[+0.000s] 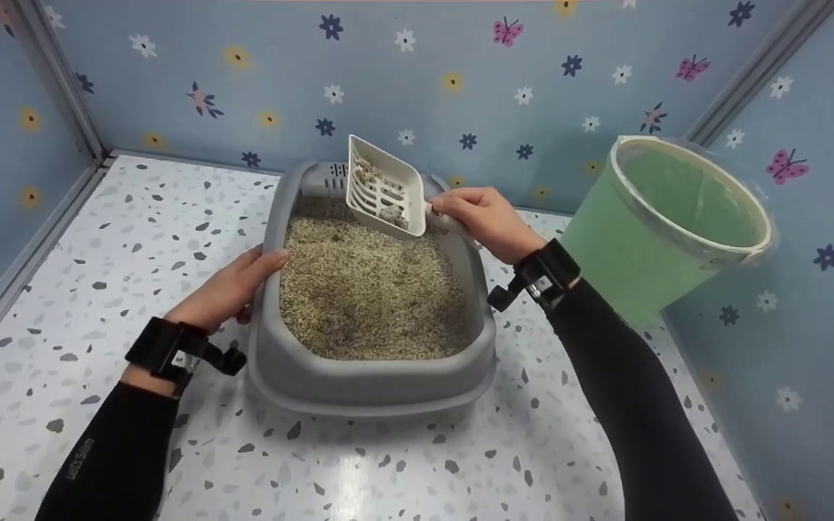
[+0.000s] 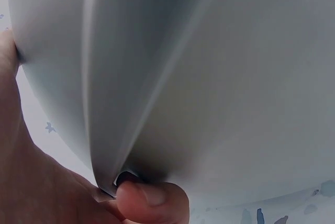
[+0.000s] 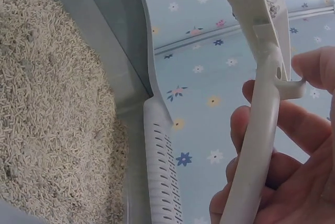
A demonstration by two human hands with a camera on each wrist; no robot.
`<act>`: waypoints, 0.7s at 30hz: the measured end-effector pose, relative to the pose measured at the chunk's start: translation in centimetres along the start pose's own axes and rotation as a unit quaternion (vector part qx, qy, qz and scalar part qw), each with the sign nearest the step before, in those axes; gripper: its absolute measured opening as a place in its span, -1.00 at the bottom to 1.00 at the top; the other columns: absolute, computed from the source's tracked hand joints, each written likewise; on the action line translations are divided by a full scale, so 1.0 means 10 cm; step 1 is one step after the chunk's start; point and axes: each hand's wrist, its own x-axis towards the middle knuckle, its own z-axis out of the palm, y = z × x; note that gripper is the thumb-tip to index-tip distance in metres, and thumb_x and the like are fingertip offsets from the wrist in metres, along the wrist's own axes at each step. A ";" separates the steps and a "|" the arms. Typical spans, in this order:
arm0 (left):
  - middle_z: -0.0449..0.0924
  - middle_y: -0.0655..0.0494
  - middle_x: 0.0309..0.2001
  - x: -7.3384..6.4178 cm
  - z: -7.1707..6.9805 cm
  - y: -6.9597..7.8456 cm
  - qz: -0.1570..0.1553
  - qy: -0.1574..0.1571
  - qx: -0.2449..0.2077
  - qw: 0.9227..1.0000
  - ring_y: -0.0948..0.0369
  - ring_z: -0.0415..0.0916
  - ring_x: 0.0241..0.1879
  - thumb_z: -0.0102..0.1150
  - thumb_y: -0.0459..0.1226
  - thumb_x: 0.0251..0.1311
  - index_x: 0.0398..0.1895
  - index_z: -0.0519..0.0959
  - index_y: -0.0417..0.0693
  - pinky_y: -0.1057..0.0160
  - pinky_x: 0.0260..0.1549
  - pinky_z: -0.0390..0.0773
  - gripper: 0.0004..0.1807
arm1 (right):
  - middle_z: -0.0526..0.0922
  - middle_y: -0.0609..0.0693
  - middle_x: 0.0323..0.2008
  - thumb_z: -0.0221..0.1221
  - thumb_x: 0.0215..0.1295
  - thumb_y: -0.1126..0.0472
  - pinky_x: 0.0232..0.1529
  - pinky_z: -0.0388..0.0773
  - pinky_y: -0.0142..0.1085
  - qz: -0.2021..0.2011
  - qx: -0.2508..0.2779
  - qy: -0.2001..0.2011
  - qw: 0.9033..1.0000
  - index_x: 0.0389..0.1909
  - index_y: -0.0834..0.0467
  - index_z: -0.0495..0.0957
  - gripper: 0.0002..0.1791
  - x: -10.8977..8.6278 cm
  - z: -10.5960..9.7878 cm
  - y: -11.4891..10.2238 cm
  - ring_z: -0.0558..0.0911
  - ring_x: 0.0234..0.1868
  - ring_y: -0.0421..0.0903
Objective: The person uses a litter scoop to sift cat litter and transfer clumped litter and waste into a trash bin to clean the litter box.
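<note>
A grey litter box (image 1: 370, 387) full of pellet litter (image 1: 373, 289) stands on the speckled surface. My left hand (image 1: 232, 286) grips its left rim, thumb over the top and fingers curled under the outer edge, as the left wrist view (image 2: 152, 203) confirms. In my right hand (image 1: 489, 221) is the handle (image 3: 256, 140) of a white slotted litter scoop (image 1: 406, 184), fingers wrapped round it. The scoop's head is held tilted above the back of the box, with some clumped litter (image 1: 392, 215) lying in it.
A pale green bucket (image 1: 627, 239) with a clear liner over its rim stands at the right, beside my right forearm. Blue flowered panels (image 1: 388, 72) close in the back and both sides. White speckled flooring (image 1: 98, 289) surrounds the box.
</note>
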 end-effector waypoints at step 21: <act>0.54 -0.03 -0.24 0.03 -0.01 -0.01 0.000 -0.003 -0.006 1.000 0.13 0.58 -0.45 -0.13 0.41 0.63 0.79 0.11 0.02 0.23 -0.57 0.56 -0.05 | 0.50 -0.19 -0.63 0.28 0.60 -0.11 -0.35 0.42 -0.31 0.074 -0.250 0.010 0.965 -0.36 0.04 0.84 -0.60 -0.07 -0.03 -0.08 0.57 -0.44 -0.19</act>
